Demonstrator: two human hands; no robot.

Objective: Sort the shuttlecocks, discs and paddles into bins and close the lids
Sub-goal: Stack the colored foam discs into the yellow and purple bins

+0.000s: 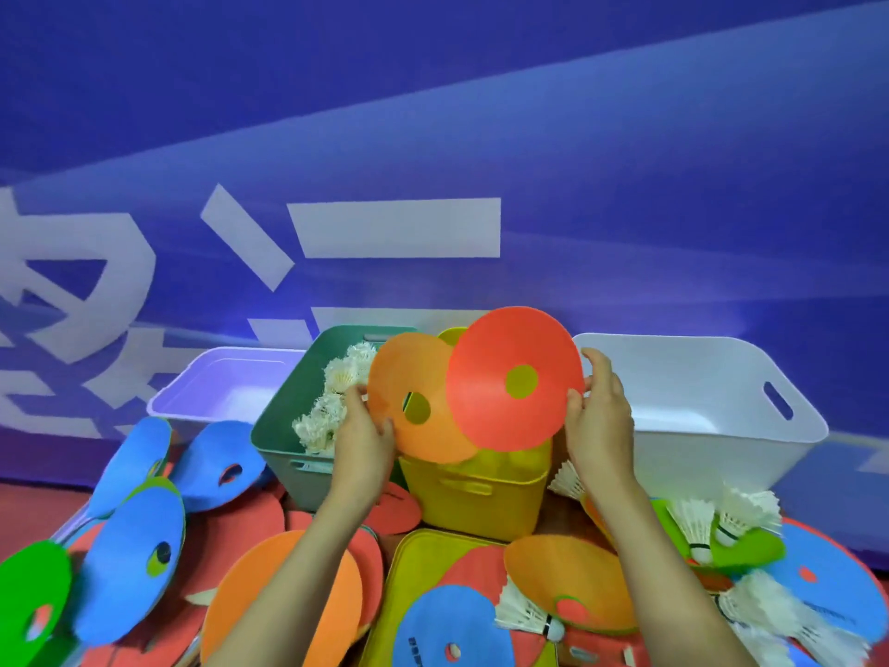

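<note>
Your left hand pinches the orange disc, right hand the red disc — yellow bin sits at 6 o'clock, under both.

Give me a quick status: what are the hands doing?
Left hand grips orange disc; right hand pinches red disc. Both discs held over yellow bin. Nothing seen blocking the bin.
</note>
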